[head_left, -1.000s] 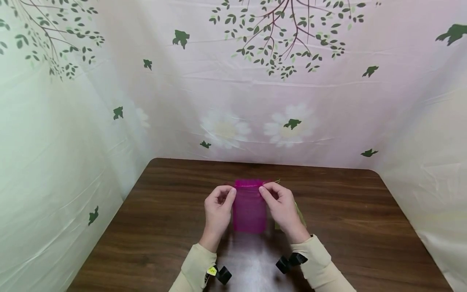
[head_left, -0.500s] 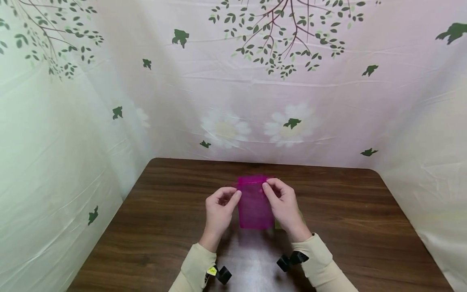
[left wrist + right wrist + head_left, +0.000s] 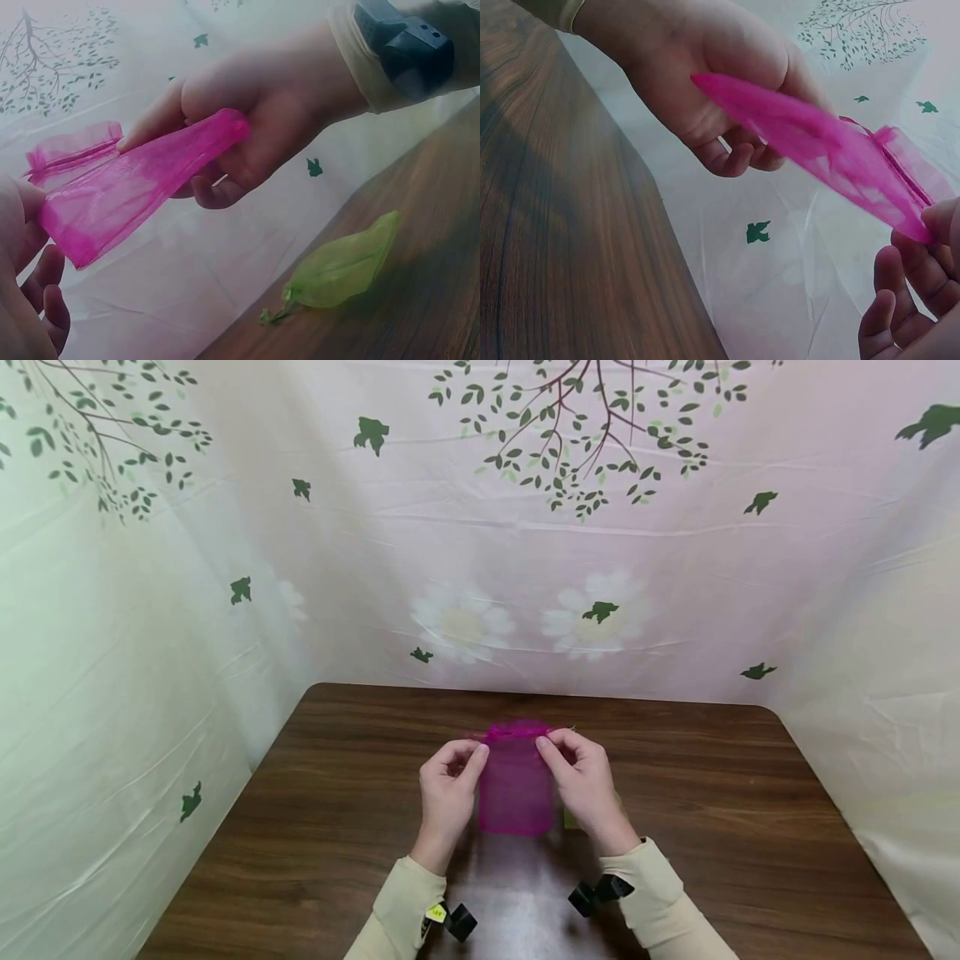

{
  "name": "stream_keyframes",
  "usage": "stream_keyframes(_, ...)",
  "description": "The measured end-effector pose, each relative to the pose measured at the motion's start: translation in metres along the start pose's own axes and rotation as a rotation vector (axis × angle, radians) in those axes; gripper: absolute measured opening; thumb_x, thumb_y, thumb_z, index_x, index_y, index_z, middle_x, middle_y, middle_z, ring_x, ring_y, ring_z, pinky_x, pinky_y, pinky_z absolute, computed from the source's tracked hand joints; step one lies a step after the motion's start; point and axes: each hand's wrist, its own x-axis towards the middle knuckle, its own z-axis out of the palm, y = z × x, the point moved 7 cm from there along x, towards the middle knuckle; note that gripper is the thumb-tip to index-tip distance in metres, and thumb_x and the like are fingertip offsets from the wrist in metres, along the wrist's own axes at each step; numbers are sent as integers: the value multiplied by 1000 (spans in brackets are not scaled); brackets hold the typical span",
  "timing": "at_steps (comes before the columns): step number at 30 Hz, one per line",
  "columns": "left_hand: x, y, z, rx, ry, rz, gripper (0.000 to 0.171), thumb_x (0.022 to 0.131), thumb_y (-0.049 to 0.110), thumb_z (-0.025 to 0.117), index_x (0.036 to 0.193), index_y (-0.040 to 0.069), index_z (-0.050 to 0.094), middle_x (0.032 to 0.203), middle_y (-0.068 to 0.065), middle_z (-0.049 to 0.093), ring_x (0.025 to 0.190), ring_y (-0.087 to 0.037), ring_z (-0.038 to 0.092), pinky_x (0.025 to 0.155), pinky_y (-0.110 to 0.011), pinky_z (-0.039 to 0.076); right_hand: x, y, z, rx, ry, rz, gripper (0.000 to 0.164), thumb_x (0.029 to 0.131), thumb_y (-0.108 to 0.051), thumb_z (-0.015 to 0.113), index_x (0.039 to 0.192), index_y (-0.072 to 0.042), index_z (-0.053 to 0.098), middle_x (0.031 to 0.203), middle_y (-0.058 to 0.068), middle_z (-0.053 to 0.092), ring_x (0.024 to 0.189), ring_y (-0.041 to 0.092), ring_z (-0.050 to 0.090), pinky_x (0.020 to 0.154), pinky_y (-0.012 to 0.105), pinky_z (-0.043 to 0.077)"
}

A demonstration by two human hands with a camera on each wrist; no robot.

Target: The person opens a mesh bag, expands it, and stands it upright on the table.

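Observation:
A magenta organza drawstring pouch (image 3: 516, 789) is held up over the table between both hands, its neck slightly gathered below the ruffled top. My left hand (image 3: 448, 789) pinches it at the left end of the neck between thumb and forefinger. On the opposite side, my right hand (image 3: 588, 785) pinches the neck's right end the same way. In the left wrist view the pouch (image 3: 124, 191) looks flat and thin, its body hanging toward the camera. A green organza pouch (image 3: 337, 270), drawn in at its neck, lies on the table, mostly hidden behind the right hand in the head view.
The dark wood table (image 3: 337, 827) has rounded far corners. Pale cloth (image 3: 517, 568) printed with branches, birds and flowers hangs behind it and on both sides. A small black camera (image 3: 460, 922) is strapped to the left wrist, another camera (image 3: 583, 899) to the right.
The magenta pouch shifted right and slightly up, then back left. The left fingers went from its neck to its side edge and back to the neck, which is now more gathered.

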Motion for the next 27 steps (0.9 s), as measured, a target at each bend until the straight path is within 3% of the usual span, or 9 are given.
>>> stream_keyframes(4,1,1,-1,-11,20,5,10,95,11,79,94,1,77,77,-4,69,66,-8,55,61,-20,45,-3,-1,3,-13,-58,28,14,101,-12,72,91,-3,74,82,4,68,70,9,57,63,21,48)
stream_keyframes(9,1,3,-3,-8,47,16,9,95,9,79,95,0,76,78,-6,68,66,-8,54,61,-20,44,-7,-1,6,-107,-150,22,12,101,-18,72,97,-8,77,84,3,69,72,10,59,65,23,49)
stream_keyframes(15,-4,1,-1,2,-21,-30,7,93,8,80,97,3,78,82,-10,72,69,-9,56,61,-20,45,-5,-3,5,-57,-103,-1,15,102,-16,71,91,-7,74,79,8,68,70,11,57,62,23,48)
stream_keyframes(20,-5,1,1,32,-83,-22,6,92,10,82,94,4,79,79,-10,73,65,-9,55,58,-20,43,-3,-3,4,22,-81,13,16,103,-13,69,93,-2,73,83,13,70,73,11,61,64,22,51)
stream_keyframes(27,-1,-1,-4,32,-23,-41,7,93,11,82,90,5,79,78,-13,74,64,-10,56,58,-20,44,-7,0,6,-11,-128,52,13,102,-14,70,100,-1,75,85,8,70,71,10,61,63,25,53)
